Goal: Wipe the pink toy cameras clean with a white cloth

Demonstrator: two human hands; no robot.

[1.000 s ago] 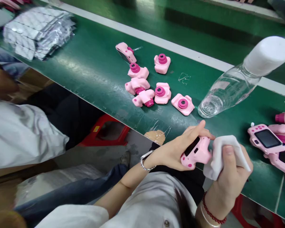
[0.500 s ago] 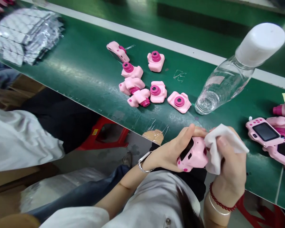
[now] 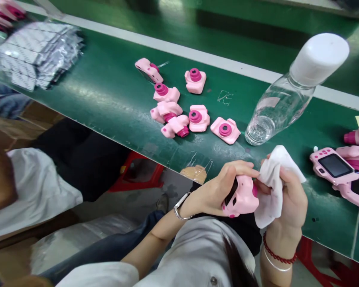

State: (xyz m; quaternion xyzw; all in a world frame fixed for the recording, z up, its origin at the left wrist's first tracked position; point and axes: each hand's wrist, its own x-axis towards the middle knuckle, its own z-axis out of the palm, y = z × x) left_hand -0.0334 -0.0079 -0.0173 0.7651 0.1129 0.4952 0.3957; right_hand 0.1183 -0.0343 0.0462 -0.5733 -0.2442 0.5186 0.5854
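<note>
At the near edge of the green table, the left hand grips a pink toy camera, fingers curled over its top, dark screen facing left. Touching the camera's right side is a white cloth, bunched in the grasp of the right hand. Farther right lie more pink cameras, one screen-up. Beyond the hands, a clear bottle with a white cap stands on the table, leaning in the view. Left of it sits a cluster of seven small pink cameras, lenses mostly up. Far left, a stack of silvery packets rests on the table.
</note>
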